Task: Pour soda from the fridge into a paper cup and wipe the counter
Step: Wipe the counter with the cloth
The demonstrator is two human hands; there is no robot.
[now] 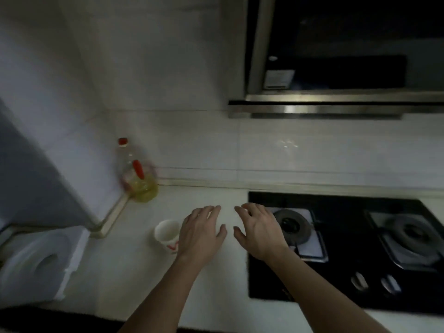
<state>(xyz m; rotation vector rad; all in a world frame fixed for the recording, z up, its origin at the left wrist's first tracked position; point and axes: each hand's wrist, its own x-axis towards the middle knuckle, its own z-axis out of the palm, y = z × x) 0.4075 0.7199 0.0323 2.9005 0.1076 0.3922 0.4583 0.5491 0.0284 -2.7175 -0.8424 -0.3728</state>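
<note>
Our left hand [201, 233] and right hand [260, 231] hover empty, fingers spread, by the hob's [336, 280] left edge, and the paper cup [167, 233] stands upright on the surface [134, 272] just further left, so we could topple it with one careless sweep.

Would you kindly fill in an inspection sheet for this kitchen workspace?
Surface: white counter; no spill visible in the dim light.
Job's things: paper cup upright on the counter; soda and cloth not seen.
Clutter: oil bottle in the corner; white moulded object at far left.
Hands: left hand and right hand open, empty, over the counter.
Cables: nothing seen.
Surroundings: gas stove to the right, hood above.
</note>
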